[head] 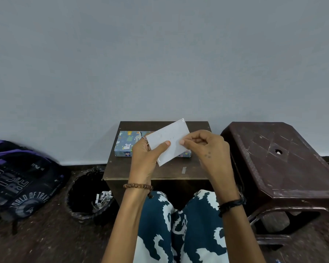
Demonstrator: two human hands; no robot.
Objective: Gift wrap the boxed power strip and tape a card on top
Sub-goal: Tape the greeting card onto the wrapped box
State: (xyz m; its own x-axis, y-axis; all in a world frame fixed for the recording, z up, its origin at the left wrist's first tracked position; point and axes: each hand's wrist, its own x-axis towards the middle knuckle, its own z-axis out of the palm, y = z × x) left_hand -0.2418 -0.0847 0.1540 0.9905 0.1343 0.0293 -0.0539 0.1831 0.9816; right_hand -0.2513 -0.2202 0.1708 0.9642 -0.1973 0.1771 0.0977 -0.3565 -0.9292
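A box wrapped in blue animal-print paper (pixel 128 144) lies on the small dark wooden table (pixel 122 169), towards its far side. I hold a white card (pixel 168 137) tilted in the air above the box, hiding the box's right half. My left hand (pixel 146 158) grips the card's lower left part, thumb on its face. My right hand (pixel 203 147) pinches the card's right edge between thumb and fingers. A short strip of tape (pixel 184 170) sticks on the table near its front edge, below the card.
A brown plastic stool (pixel 279 160) stands right of the table. A black bin (pixel 87 194) with paper scraps sits on the floor at the left, and a dark backpack (pixel 21 179) lies further left. A grey wall rises behind the table. My patterned trousers fill the foreground.
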